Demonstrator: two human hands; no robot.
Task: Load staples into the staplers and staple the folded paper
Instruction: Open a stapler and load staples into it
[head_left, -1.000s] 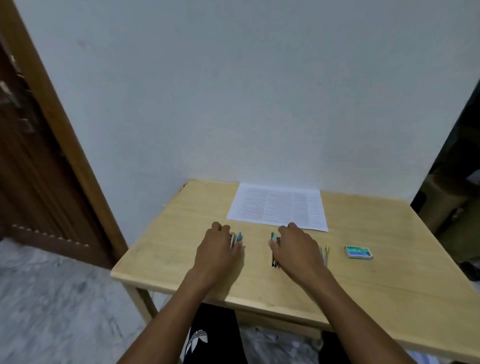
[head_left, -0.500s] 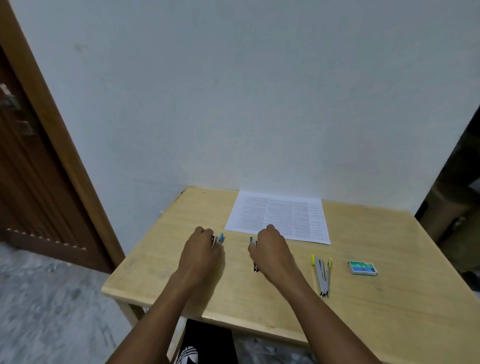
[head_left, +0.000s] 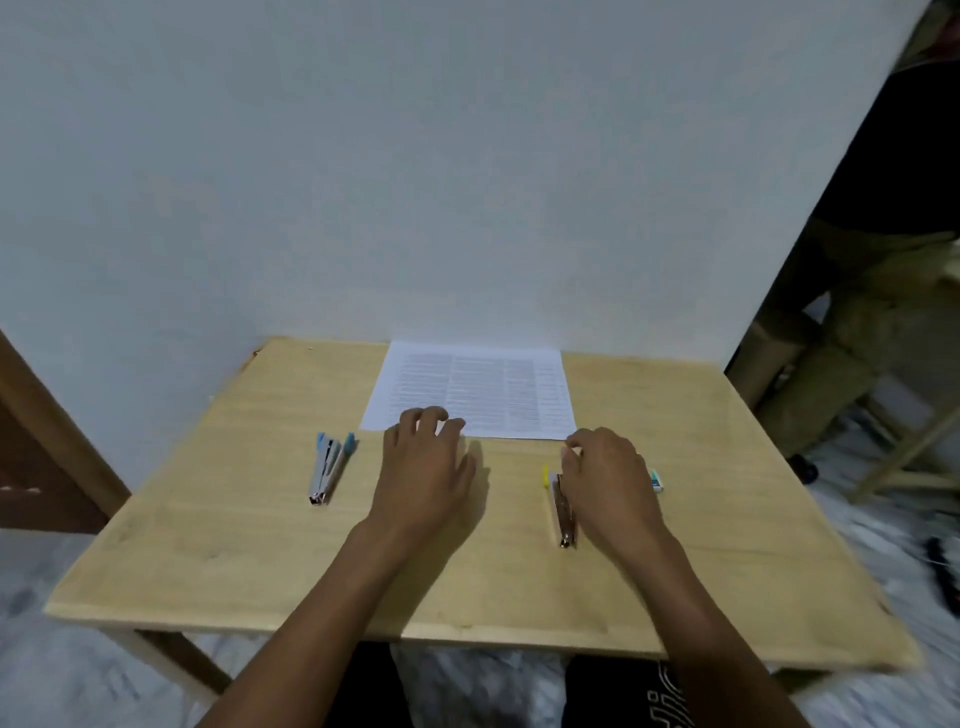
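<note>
A printed sheet of paper (head_left: 470, 387) lies flat at the back of the wooden table (head_left: 249, 561). My left hand (head_left: 426, 467) rests palm down with its fingers spread on the sheet's near edge. My right hand (head_left: 608, 480) has its fingers loosely bent, the tips at the sheet's near right corner. A yellow-tipped stapler (head_left: 561, 512) lies just left of my right hand, partly under it. A blue-tipped stapler (head_left: 330, 467) lies free to the left of my left hand. A small staple box (head_left: 657, 479) peeks out behind my right hand.
The table stands against a white wall (head_left: 467, 182). A wooden door frame (head_left: 47, 431) is at the left. At the right, past the wall's edge, stand a person's legs (head_left: 852, 332) and a wooden stool leg (head_left: 904, 457).
Both hands have left the staplers and moved forward to the paper's near edge. The blue-tipped stapler now lies uncovered. The right hand moved right, over the yellow-tipped stapler.
</note>
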